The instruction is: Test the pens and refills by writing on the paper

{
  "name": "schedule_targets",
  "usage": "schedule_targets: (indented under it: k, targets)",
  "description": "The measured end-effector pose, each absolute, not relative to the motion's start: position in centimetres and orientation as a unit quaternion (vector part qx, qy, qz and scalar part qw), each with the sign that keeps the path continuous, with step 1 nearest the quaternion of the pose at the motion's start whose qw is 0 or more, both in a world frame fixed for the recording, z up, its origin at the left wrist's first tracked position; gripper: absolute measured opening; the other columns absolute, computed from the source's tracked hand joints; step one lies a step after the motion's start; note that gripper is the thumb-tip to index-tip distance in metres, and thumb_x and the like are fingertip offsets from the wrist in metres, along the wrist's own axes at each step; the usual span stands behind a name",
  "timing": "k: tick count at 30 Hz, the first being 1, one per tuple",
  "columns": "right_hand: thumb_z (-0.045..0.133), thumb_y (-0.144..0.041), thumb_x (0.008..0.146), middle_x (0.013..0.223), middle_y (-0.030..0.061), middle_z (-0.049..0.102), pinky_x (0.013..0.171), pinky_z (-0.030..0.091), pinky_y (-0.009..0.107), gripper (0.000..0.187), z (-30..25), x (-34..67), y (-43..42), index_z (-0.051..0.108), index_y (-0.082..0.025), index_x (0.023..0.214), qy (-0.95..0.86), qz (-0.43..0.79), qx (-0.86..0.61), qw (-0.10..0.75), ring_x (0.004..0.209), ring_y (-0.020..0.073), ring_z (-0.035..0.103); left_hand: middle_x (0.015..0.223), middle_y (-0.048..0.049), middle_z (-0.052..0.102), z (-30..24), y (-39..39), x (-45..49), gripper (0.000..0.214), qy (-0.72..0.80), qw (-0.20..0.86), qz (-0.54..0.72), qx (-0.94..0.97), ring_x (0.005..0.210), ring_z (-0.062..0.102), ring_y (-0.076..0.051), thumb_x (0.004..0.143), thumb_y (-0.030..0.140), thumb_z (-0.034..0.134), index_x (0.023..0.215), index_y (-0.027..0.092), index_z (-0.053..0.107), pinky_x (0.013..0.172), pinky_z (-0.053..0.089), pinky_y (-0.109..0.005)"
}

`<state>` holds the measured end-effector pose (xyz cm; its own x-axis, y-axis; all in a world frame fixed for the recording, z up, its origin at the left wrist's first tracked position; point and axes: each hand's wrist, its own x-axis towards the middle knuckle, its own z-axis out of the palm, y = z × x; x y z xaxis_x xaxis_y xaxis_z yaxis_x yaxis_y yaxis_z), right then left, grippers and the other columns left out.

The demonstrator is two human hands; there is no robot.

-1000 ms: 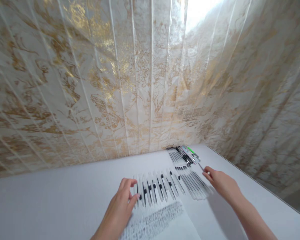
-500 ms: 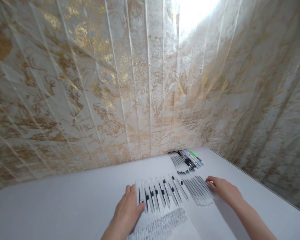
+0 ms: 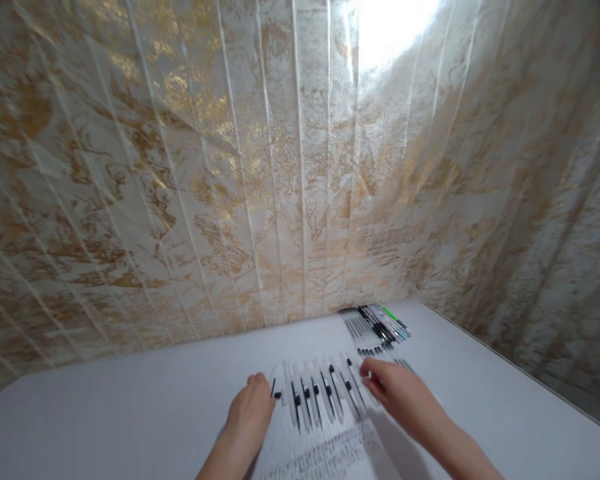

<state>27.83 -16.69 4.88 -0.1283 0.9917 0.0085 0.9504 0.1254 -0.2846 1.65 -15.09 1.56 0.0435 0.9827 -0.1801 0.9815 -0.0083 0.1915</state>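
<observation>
My left hand (image 3: 250,407) is closed at the left end of a row of clear pen barrels. Its fingertips pinch pen parts, where a dark refill and a small black cap (image 3: 277,395) show beside the thumb. Several barrels (image 3: 310,400) lie side by side with black refills and caps on or beside them. Over the right end of this row is my right hand (image 3: 395,387), thumb and fingers pinched together. A small pale bit shows at its fingertips, too small to name. Behind that hand, a group of thin grey sticks (image 3: 405,365) is mostly covered.
A sheet of paper (image 3: 330,457) with dark writing lies in front of the row. Farther back on the white table (image 3: 130,400) are coloured pens (image 3: 393,321), a green one among them, and more thin sticks (image 3: 360,330). A gold-patterned curtain (image 3: 280,200) hangs behind.
My right hand has moved left, from the grey sticks to the right end of the barrel row. My left hand has drawn its thumb in, and the leftmost pen parts have shifted with it.
</observation>
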Motion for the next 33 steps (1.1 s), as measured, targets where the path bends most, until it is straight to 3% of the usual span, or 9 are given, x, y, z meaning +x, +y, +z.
schedule_targets:
  k: [3,12,15,17,19,21,24,29,33]
  targets:
    - [0.051,-0.008,0.079,0.086,0.0097,0.075,0.067,0.042,0.028,0.025,4.8,22.1,-16.6,0.070,-0.020,0.087,-0.781,0.149,-0.594,0.121,0.083,0.0249,0.069,0.102,-0.0179,0.069,1.2,-14.9,0.5,0.024,0.694,0.128,-0.003,0.709,0.097,0.065,-0.027,0.089,0.011,0.040,0.099,0.009,0.061,0.079,0.044,-0.032]
    - [0.059,-0.009,0.073,0.079,0.0095,0.071,0.071,0.043,0.030,0.020,3.1,15.2,-12.1,0.069,-0.016,0.089,-0.765,0.259,-0.544,0.229,0.080,0.0229,0.065,0.098,-0.0190,0.072,-0.6,-15.3,-2.4,0.024,0.718,0.133,0.017,0.683,0.093,0.068,-0.032,0.087,0.011,0.040,0.098,0.011,0.060,0.071,0.044,-0.035]
    - [0.050,-0.020,0.082,0.069,0.0035,0.064,0.057,0.044,0.025,0.020,2.1,15.2,-11.4,0.062,-0.015,0.097,-0.730,0.343,-0.519,0.283,0.060,0.0155,0.060,0.086,-0.0099,0.073,0.2,-15.2,-3.1,0.020,0.703,0.150,0.067,0.692,0.082,0.068,-0.024,0.090,0.018,0.039,0.092,0.016,0.059,0.067,0.041,-0.029]
    - [0.037,-0.034,0.090,0.066,-0.0002,0.058,0.044,0.041,0.021,0.031,1.6,15.2,-11.1,0.056,-0.015,0.105,-0.703,0.408,-0.492,0.311,0.047,0.0115,0.052,0.077,-0.0020,0.069,1.0,-15.2,-3.3,0.017,0.678,0.167,0.103,0.709,0.073,0.064,-0.017,0.091,0.022,0.039,0.088,0.020,0.056,0.064,0.038,-0.024]
    - [0.030,-0.047,0.091,0.066,-0.0020,0.055,0.037,0.038,0.020,0.043,1.3,15.0,-11.0,0.054,-0.016,0.107,-0.681,0.461,-0.456,0.341,0.043,0.0097,0.047,0.069,0.0029,0.064,1.6,-15.4,-3.1,0.013,0.654,0.182,0.126,0.723,0.067,0.059,-0.014,0.089,0.025,0.043,0.084,0.021,0.054,0.060,0.036,-0.021]
    - [0.036,-0.056,0.087,0.062,-0.0035,0.053,0.035,0.036,0.019,0.046,1.4,14.8,-10.9,0.056,-0.016,0.098,-0.661,0.492,-0.422,0.377,0.040,0.0082,0.043,0.064,0.0053,0.058,1.9,-15.7,-2.6,0.009,0.631,0.209,0.150,0.732,0.062,0.054,-0.013,0.087,0.024,0.045,0.081,0.022,0.052,0.058,0.034,-0.021]
    - [0.047,-0.057,0.083,0.056,-0.0045,0.051,0.033,0.030,0.017,0.041,2.2,15.1,-10.8,0.055,-0.017,0.080,-0.632,0.495,-0.405,0.439,0.038,0.0068,0.040,0.063,0.0063,0.051,2.1,-16.2,-2.1,0.008,0.589,0.252,0.207,0.739,0.061,0.050,-0.013,0.085,0.025,0.046,0.079,0.022,0.050,0.059,0.033,-0.021]
    - [0.047,-0.051,0.089,0.064,-0.0033,0.054,0.039,0.037,0.017,0.034,5.3,17.9,-11.2,0.053,-0.019,0.081,-0.574,0.401,-0.416,0.581,0.047,0.0079,0.045,0.086,0.0017,0.056,2.6,-16.1,-2.8,0.010,0.567,0.212,0.247,0.756,0.074,0.054,-0.015,0.087,0.028,0.046,0.080,0.023,0.050,0.071,0.037,-0.024]
    - [0.049,-0.048,0.091,0.064,-0.0038,0.055,0.041,0.040,0.017,0.032,7.4,19.5,-12.2,0.053,-0.019,0.079,-0.560,0.347,-0.402,0.636,0.046,0.0073,0.046,0.082,0.0028,0.057,2.7,-15.9,-3.6,0.007,0.590,0.200,0.225,0.749,0.072,0.055,-0.016,0.085,0.026,0.047,0.080,0.024,0.051,0.070,0.037,-0.025]
